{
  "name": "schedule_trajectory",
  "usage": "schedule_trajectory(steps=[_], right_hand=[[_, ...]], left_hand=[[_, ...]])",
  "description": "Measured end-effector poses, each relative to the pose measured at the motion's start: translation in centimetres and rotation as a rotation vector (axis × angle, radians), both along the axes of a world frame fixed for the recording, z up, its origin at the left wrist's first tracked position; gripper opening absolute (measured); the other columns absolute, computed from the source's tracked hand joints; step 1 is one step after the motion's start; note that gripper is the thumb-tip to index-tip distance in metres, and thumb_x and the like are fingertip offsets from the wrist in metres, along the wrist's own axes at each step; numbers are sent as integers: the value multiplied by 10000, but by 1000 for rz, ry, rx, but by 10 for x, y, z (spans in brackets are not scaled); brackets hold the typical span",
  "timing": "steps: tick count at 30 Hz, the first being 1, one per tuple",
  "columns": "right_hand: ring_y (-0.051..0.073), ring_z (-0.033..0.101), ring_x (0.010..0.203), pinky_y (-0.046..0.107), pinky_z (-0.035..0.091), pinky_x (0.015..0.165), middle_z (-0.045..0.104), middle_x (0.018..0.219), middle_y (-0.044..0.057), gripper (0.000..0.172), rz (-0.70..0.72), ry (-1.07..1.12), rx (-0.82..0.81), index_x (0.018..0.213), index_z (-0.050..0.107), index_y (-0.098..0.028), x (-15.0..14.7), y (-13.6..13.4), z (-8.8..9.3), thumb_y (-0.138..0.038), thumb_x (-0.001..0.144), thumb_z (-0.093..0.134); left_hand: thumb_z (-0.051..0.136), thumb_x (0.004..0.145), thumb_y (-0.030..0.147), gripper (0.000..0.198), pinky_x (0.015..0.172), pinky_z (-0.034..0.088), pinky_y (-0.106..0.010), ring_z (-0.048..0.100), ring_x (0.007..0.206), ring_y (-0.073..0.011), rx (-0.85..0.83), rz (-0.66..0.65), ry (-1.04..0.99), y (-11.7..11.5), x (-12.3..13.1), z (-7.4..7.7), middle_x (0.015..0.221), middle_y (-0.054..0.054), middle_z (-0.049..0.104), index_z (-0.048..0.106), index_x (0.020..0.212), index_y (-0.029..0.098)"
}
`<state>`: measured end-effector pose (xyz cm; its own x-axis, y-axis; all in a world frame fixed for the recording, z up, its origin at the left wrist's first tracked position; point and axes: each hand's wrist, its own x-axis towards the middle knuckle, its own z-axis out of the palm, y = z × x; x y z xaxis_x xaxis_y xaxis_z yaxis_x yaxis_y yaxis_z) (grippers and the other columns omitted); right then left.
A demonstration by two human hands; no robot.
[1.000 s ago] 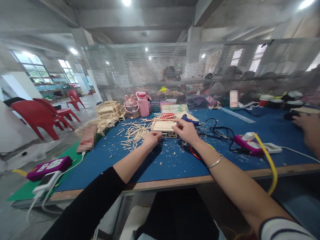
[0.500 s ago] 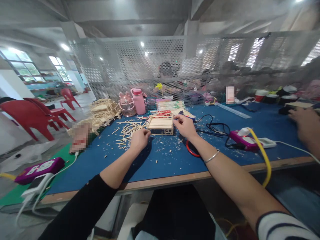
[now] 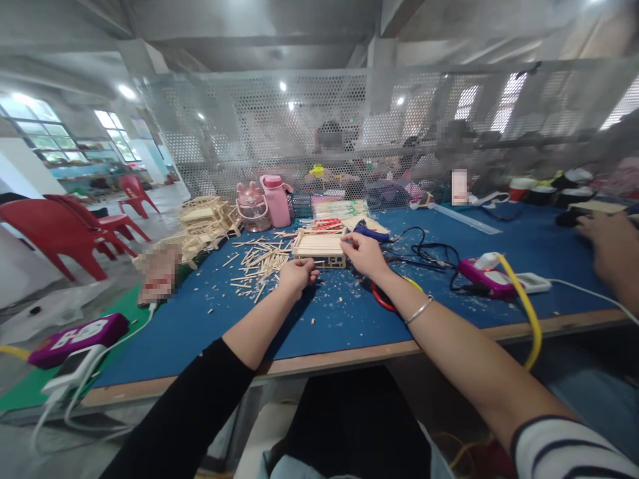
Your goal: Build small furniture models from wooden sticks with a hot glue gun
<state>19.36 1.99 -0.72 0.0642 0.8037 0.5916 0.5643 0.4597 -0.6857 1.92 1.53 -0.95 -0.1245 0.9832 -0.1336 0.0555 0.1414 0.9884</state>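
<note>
A small model made of pale wooden sticks (image 3: 319,245) stands on the blue tabletop in front of me, with a slatted top and an open lattice front. At its right end my right hand (image 3: 365,254) pinches the upper corner. Just before its front side is my left hand (image 3: 297,277), thumb and fingers pressed together. Whatever those fingertips hold is too small to make out. Loose wooden sticks (image 3: 259,263) lie heaped to the left of the model. Behind my right hand rests a blue glue gun (image 3: 372,231).
Finished stick models (image 3: 210,219) pile up at the left edge, near a pink bottle (image 3: 277,203). A purple power strip (image 3: 486,278) with cables sits at right, a ruler (image 3: 464,218) beyond. A mesh divider (image 3: 269,133) closes the back. Another person's hand (image 3: 604,233) is at far right.
My left hand has moved right, from beside the model's left corner to its front. My right hand has shifted slightly left along the model's end, and the glue gun shows more behind it.
</note>
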Motion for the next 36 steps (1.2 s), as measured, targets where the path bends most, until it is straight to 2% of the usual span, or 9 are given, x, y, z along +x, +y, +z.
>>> schedule_trajectory(steps=[9, 18, 27, 36], right_hand=[[129, 562, 587, 237, 416, 597, 642, 659, 11, 250, -6, 16, -16, 900, 658, -161, -1, 2, -2, -325, 775, 518], [120, 531, 567, 231, 398, 591, 640, 656, 13, 252, -18, 7, -21, 878, 676, -147, -4, -5, 4, -303, 760, 518], [123, 528, 578, 236, 397, 611, 629, 651, 14, 253, -16, -21, -12, 886, 676, -147, -4, -4, 1, -295, 756, 518], [127, 533, 573, 237, 389, 598, 634, 638, 10, 215, -20, -59, 2, 836, 675, -158, -3, -4, 2, -267, 764, 504]], left_hand=[[635, 744, 171, 86, 467, 426, -171, 519, 428, -56, 67, 7, 11, 14, 2, -10, 510, 0, 569, 618, 708, 94], [629, 750, 189, 104, 405, 365, -164, 467, 365, -50, 62, -5, 59, 11, 4, -7, 474, 4, 557, 631, 697, 100], [560, 790, 177, 111, 453, 409, -180, 511, 414, -73, 58, 31, 90, 11, 9, -6, 479, 9, 552, 642, 751, 114], [572, 767, 237, 147, 401, 328, -194, 486, 373, -94, 94, 66, 245, 19, 9, -14, 462, 0, 551, 679, 772, 136]])
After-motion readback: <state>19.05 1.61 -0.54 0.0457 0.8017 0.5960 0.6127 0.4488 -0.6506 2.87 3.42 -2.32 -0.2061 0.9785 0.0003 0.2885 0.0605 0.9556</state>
